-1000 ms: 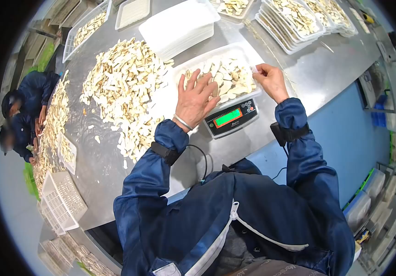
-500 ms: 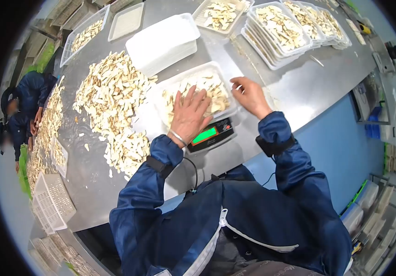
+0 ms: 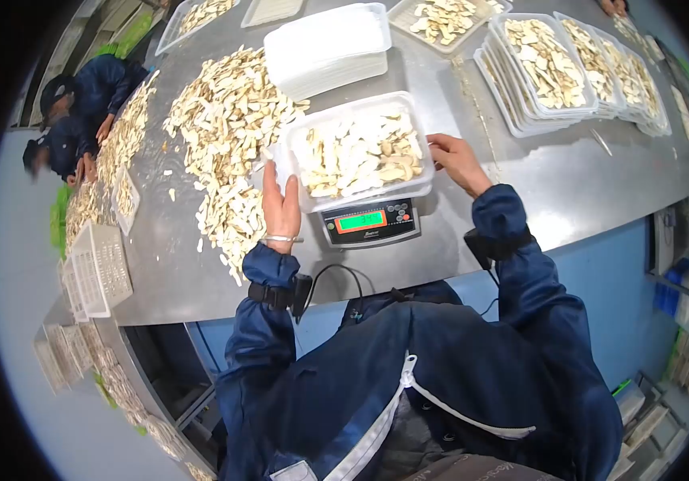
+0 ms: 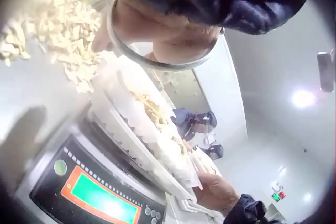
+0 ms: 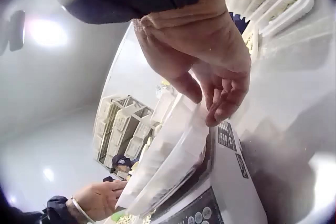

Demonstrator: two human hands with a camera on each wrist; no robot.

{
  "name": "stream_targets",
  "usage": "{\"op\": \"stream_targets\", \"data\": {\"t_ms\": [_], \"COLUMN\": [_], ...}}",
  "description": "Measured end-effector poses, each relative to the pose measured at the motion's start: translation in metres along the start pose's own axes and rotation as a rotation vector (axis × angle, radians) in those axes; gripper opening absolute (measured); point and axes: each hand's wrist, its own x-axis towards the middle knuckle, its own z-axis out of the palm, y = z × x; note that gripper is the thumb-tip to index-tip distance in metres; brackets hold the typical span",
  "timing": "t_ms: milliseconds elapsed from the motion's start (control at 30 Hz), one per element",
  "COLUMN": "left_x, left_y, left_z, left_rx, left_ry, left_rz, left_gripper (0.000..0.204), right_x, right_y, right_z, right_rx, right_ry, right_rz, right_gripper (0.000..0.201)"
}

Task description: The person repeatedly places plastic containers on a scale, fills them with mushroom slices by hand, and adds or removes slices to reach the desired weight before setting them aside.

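Note:
A white plastic tray [image 3: 296,181] of pale sliced mushrooms [image 3: 360,152] sits on a digital scale [image 3: 372,233] with a lit green display. Along the tray's left side is my left hand [image 3: 281,210], fingers straight and pointing away from me. In the right wrist view, that left hand [image 5: 100,199] lies against the tray's far end. My right hand [image 3: 458,163] is at the opposite side. Its thumb lies at the rim of the tray [image 5: 173,150] and its curled fingers stay on the outside, pinching the edge, in the right wrist view.
A large heap of mushroom slices [image 3: 232,120] spreads left of the scale. Behind it stands a stack of white trays [image 3: 328,52]. Filled trays [image 3: 541,64] are stacked at the right back. Two people [image 3: 80,120] work at the far left, near a perforated basket [image 3: 104,264].
My left hand has lifted off the slices and moved to the tray's left side. My right hand, apart from the tray half a second ago, is back at its right rim.

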Motion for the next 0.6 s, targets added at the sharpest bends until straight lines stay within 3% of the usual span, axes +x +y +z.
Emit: {"op": "stream_targets", "data": {"t_ms": [67,133,167,233,367,467,600], "left_x": [-0.008,-0.010,-0.009,-0.009,-0.005,0.004,0.012], "left_y": [-0.012,-0.022,-0.063,-0.034,-0.034,-0.044,-0.051], "left_z": [0.007,0.012,0.025,0.010,0.002,0.002,0.004], "left_rx": [-0.179,-0.193,-0.325,-0.291,-0.352,-0.402,-0.252], "left_ry": [-0.124,-0.114,-0.122,-0.128,-0.161,-0.207,-0.166], "left_rz": [-0.159,-0.128,-0.155,-0.132,-0.117,-0.090,-0.009], "left_gripper": [0.054,0.050,0.050,0.048,0.048,0.048,0.047], "right_x": [-0.001,0.000,0.001,-0.011,-0.026,-0.027,-0.028], "right_y": [-0.001,-0.001,0.001,-0.015,-0.028,-0.007,0.007], "right_z": [0.002,0.003,0.004,0.009,0.017,0.022,0.028], "right_rx": [0.072,0.088,0.111,-0.001,-0.052,0.112,0.232], "right_ry": [-0.082,-0.090,-0.091,-0.046,-0.042,-0.055,-0.022], "right_rz": [0.069,0.074,0.087,0.035,0.110,0.110,0.096], "right_gripper": [0.033,0.032,0.031,0.030,0.030,0.026,0.020]}}
